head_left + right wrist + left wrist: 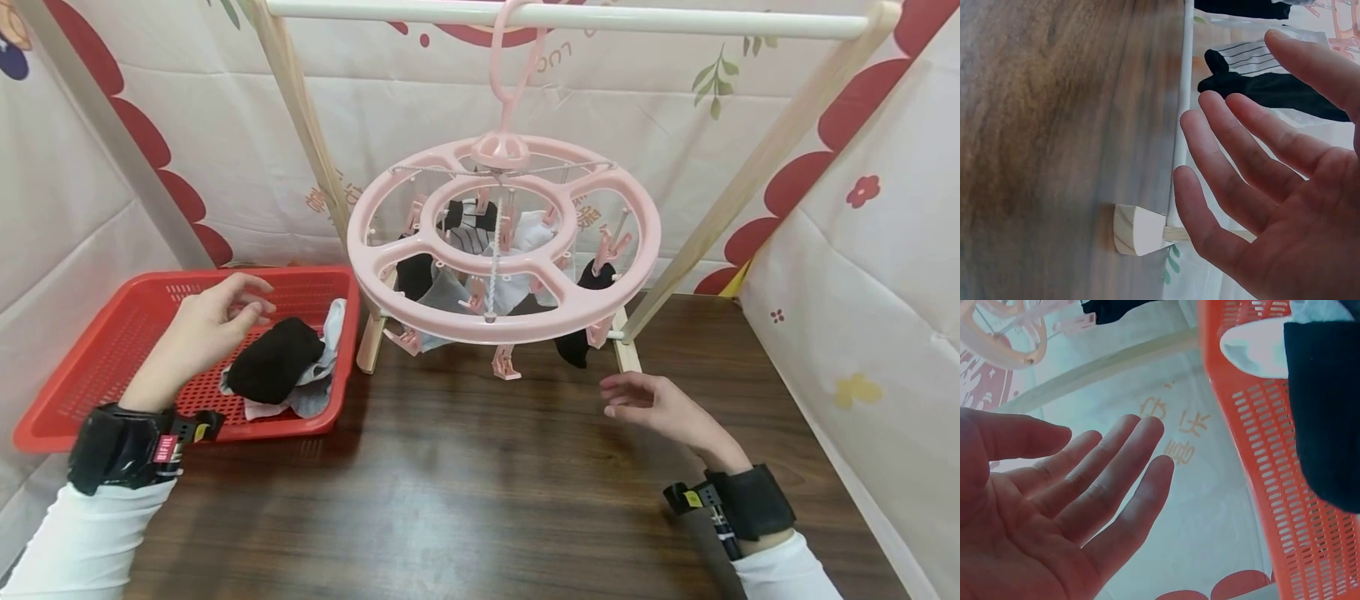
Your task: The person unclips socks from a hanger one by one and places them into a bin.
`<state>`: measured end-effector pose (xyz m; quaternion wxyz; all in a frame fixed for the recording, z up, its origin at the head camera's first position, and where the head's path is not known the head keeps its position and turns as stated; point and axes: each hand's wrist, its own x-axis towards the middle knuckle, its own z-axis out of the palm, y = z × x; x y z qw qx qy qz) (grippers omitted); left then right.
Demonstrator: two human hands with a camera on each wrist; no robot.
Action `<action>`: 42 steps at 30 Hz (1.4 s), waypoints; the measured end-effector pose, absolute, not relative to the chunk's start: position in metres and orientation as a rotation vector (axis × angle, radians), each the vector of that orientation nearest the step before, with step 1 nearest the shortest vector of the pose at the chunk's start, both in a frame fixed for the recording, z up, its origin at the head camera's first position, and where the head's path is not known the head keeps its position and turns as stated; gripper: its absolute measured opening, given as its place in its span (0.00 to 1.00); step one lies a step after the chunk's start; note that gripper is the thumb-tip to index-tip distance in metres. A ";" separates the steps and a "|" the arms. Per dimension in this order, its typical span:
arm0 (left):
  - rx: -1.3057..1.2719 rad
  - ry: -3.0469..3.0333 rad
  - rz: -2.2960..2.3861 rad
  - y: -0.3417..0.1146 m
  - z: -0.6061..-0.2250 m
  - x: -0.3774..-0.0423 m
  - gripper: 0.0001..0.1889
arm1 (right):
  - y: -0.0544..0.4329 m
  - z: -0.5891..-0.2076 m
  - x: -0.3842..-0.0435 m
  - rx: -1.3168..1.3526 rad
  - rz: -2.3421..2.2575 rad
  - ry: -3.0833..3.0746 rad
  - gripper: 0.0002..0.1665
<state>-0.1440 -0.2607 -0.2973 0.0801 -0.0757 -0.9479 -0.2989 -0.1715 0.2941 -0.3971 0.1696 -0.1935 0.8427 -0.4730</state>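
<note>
My left hand [206, 329] hovers over the red basket [342, 392], fingers loosely bent and holding nothing. Beside it in the basket, a black sock-like cloth [277, 358] lies on grey, white and pinkish pieces. A pink round clip hanger [487, 333] hangs in the middle, with black, grey and white socks clipped around it. Below its right side, my right hand [652, 404] is held above the table, palm bare in the right wrist view. Nearest to that hand hangs a black sock [573, 348]. One pink clip [505, 362] dangles at the front without cloth.
A white rod [675, 18] on wooden legs [750, 179] carries the hanger. The rack's feet stand on the dark wooden table [450, 483]. Patterned fabric [862, 275] walls in the back and both sides. A lower white bar [1185, 94] runs between the legs.
</note>
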 end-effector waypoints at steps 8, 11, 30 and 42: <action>-0.319 -2.817 -0.907 -0.249 -0.309 -0.145 0.11 | 0.295 -0.381 -0.178 -0.591 -1.320 2.495 0.26; -0.357 -2.814 -0.913 -0.243 -0.313 -0.147 0.11 | 0.295 -0.371 -0.180 -0.639 -1.321 2.549 0.24; -0.535 -2.825 -0.856 -0.212 -0.327 -0.147 0.09 | 0.296 -0.288 -0.189 -0.777 -1.288 2.928 0.24; -0.543 -2.885 -0.822 -0.199 -0.332 -0.143 0.08 | 0.288 -0.223 -0.199 -0.989 -1.305 2.993 0.24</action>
